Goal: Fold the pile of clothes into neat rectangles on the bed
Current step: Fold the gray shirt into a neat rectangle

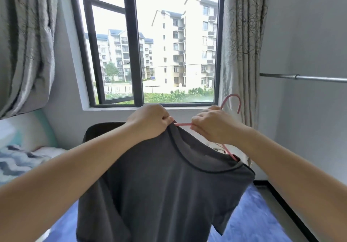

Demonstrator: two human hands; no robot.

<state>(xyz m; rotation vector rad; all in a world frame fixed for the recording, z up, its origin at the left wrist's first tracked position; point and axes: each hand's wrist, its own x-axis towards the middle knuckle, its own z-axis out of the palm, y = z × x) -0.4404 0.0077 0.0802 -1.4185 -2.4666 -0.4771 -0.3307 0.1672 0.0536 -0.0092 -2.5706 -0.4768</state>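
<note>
Item: dark grey short-sleeved T-shirt with black-trimmed neckline (169, 185), held up at chest height in front of a dark-framed window (146, 44), part-way off a thin pink wire hanger (231, 102).

Left hand (150, 121): fingers curled tight, pinching the collar edge.

Right hand (210, 125): fingers curled round the hanger's bar; the far shoulder of the shirt sits on the hanger's lower arm.

Location: above a blue floor covering (249, 215), in front of a dark chair back (97, 131); a bed with grey zigzag bedding (20, 159) lies well to the left.

Progress (judged): barely begun. The shirt is neither free of the hanger nor laid flat, no fold is visible, and no pile or finished rectangle is in view.
</note>
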